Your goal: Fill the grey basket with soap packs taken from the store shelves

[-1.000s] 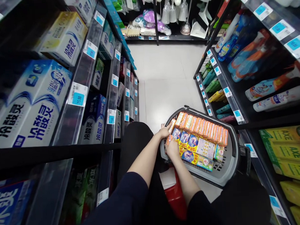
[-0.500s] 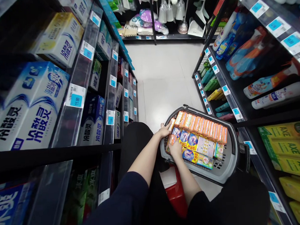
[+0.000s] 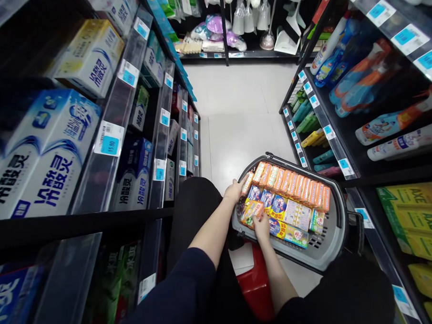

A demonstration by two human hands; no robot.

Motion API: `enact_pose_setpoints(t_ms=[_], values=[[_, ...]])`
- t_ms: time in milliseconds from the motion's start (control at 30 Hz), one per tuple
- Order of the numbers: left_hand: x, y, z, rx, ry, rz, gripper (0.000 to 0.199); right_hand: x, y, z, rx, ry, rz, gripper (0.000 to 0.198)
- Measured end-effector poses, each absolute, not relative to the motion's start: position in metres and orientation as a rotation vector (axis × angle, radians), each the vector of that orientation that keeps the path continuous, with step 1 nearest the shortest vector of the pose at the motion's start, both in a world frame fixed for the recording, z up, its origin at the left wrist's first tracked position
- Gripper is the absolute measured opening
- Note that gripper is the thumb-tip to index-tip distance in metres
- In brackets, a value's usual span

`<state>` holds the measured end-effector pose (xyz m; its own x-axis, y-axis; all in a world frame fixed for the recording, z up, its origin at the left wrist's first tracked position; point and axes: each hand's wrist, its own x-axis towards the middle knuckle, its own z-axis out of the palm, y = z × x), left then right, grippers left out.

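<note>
Well left of our left grip, blue-and-white boxes (image 3: 54,150) stand on a shelf (image 3: 96,212). Our left grip (image 3: 234,191) is at the left end of a grey basket (image 3: 327,253), fingertips at a slim orange pack (image 3: 247,183) just to its right; whether it clasps that pack, we cannot tell. Next, below and right of the left grip: the held orange pack (image 3: 252,212), tilted, inside the basket. Our right grip (image 3: 262,228) is closed on this pack's lower right side. Red object (image 3: 255,284) below the right grip, past the basket's edge. Just right of and above the right grip, blue-and-yellow OMO packs (image 3: 278,204); beyond these, a row of orange packs (image 3: 294,185) packed side by side. Well right of the right grip, spray bottles (image 3: 382,128) on shelving, then yellow AXE packs (image 3: 415,215) lower down.
</note>
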<state>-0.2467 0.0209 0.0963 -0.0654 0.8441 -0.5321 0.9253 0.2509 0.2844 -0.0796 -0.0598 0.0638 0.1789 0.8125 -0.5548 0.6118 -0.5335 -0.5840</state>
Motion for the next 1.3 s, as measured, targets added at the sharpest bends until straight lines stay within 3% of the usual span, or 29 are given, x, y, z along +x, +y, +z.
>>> enact_pose_setpoints(t_ms=[200, 600, 900, 1033, 1300], values=[[-0.244, 0.022, 0.089, 1.837, 1.966, -0.242, 0.076, -0.07, -0.071, 0.05, -2.179, -1.317, 1.246, 0.037], [-0.243, 0.034, 0.09, 1.701, 1.98, -0.238, 0.073, -0.078, -0.067, 0.075, -2.258, -1.628, 1.305, 0.047], [-0.253, 0.046, 0.091, 1.411, 1.757, 0.031, 0.081, -0.143, -0.04, 0.118, -2.243, -2.076, 1.145, 0.041], [-0.259, 0.051, 0.084, 1.267, 1.714, 0.163, 0.068, -0.162, -0.024, 0.123, -2.337, -1.95, 1.236, 0.034], [-0.261, 0.051, 0.079, 1.225, 1.669, 0.251, 0.078, -0.146, -0.011, 0.104, -2.384, -1.761, 1.377, 0.036]])
